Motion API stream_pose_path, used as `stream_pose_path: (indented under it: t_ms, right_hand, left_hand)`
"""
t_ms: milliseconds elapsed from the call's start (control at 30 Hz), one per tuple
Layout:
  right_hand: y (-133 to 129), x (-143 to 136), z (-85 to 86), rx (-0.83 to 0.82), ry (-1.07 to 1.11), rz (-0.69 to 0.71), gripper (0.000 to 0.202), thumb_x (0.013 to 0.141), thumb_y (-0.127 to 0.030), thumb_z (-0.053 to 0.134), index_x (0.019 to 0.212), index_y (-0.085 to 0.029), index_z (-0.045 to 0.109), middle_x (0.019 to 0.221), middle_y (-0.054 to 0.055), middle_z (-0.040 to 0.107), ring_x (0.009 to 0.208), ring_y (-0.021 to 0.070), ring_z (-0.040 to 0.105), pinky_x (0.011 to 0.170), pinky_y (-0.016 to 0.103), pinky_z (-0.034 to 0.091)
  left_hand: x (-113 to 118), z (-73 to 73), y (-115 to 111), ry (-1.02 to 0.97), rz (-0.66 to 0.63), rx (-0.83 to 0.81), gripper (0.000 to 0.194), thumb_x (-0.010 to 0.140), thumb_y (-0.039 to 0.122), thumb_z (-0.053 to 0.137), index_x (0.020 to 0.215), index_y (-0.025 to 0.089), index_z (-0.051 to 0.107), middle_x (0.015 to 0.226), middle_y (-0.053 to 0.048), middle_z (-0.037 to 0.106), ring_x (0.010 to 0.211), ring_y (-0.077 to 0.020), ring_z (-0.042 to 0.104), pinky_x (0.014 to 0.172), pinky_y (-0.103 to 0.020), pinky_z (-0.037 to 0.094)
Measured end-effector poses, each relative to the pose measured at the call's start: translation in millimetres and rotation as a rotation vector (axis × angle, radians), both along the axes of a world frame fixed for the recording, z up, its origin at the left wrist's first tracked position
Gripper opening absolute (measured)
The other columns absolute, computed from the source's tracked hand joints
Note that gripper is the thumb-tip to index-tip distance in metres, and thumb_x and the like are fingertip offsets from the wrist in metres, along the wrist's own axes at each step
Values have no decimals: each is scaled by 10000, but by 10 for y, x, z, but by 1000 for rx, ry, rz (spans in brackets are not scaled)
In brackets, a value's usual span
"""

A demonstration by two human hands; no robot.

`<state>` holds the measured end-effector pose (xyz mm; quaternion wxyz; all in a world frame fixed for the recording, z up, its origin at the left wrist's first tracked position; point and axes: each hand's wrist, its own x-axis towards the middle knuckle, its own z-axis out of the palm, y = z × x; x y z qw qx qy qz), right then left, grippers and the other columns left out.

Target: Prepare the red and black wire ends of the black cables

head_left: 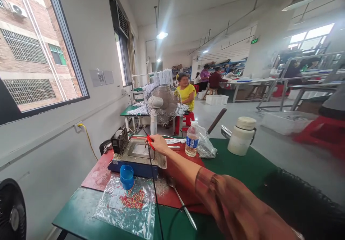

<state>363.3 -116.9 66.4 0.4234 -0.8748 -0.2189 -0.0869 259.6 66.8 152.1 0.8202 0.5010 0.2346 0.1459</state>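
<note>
Head view: one hand (pixel 159 143) showed, reaching out from a brownish sleeve (pixel 231 204) at 5 o'clock; by the run of the arm it was judged the right, and the left was nowhere in frame. Its fingers were pinched together on a red wire (pixel 150 141), held over the near right edge of a heater (pixel 137 155) at 11 o'clock from the sleeve; a black lead (pixel 155 193) ran from the hand back toward 6 o'clock.

How far along, as a judgement only: the wire end seemed to be at the heater's plate, so a dip or heating step looked in hand; a loose pile of small red and yellow bits (pixel 134 199) on a plastic sheet (pixel 126 207) at 7 o'clock looked unused; nothing finished could be told apart.

Counted: one blue cup (pixel 126 176) before the heater; one small black fan (pixel 120 141) at its 10 o'clock; one water bottle (pixel 192 138) at 3 o'clock of the hand; one clear bag (pixel 206 146) just beside it; one white jug (pixel 242 135) further toward 3; one metal rod (pixel 182 204) on the red mat (pixel 98 173); one standing fan (pixel 163 105) at 12 o'clock; a second dark fan (pixel 10 211) at 8 o'clock; several people sat at far benches.
</note>
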Motion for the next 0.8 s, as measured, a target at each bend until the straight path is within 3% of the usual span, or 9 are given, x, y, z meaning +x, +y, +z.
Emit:
stream_pose_path:
  t_ms: [67, 200, 333, 400, 567, 800]
  right_hand:
    - [39, 40, -31, -45, 10, 20, 202, 812, -280, 541, 846, -142, 685, 800, 65, 644, 731, 135, 565, 614, 208, 339]
    - [81, 76, -63, -118, 20, 39, 230, 830, -304, 524, 869, -134, 675, 829, 74, 639, 764, 137, 567, 637, 222, 362]
    - [102, 98, -94, -178, 42, 49, 246, 831, -326, 518, 906, -147, 669, 850, 59, 635, 790, 141, 569, 645, 231, 370]
    - [111, 110, -114, -201, 57, 49, 263, 830, -342, 517, 916, -144, 666, 858, 62, 633, 793, 143, 567, 648, 236, 375]
    - [133, 136, -170, -229, 74, 47, 290, 840, -367, 500, 919, -138, 660, 900, 71, 629, 809, 146, 562, 668, 254, 385]
    - [133, 131, -192, -233, 76, 43, 284, 839, -367, 496, 912, -147, 661, 890, 59, 631, 811, 148, 559, 663, 255, 377]
  left_hand:
    - [231, -48, 133, -31, -15, 59, 479, 831, 353, 537, 1299, 362, 438, 1098, -34, 605, 1120, -296, 517, 742, -413, 536]
    - [272, -345, 235, -71, -40, 209, 545, 844, 408, 501, 1364, 331, 358, 1224, -61, 538, 1198, -321, 447, 804, -449, 523]
    - [326, -560, 297, -63, -67, 388, 471, 909, 484, 280, 1308, 295, 445, 1293, 41, 469, 1282, -381, 296, 854, -511, 486]
    - [381, -622, 354, -49, -77, 474, 523, 934, 465, 148, 1307, 270, 458, 1311, 77, 436, 1282, -397, 266, 881, -538, 457]
    - [478, -746, 563, 7, -81, 639, 535, 938, 472, 113, 1325, 305, 442, 1283, 115, 446, 1287, -376, 266, 928, -535, 431]
    - [570, -867, 802, 80, -131, 726, 624, 885, 545, 100, 1281, 278, 500, 1233, 48, 504, 1287, -377, 270, 754, -520, 505]
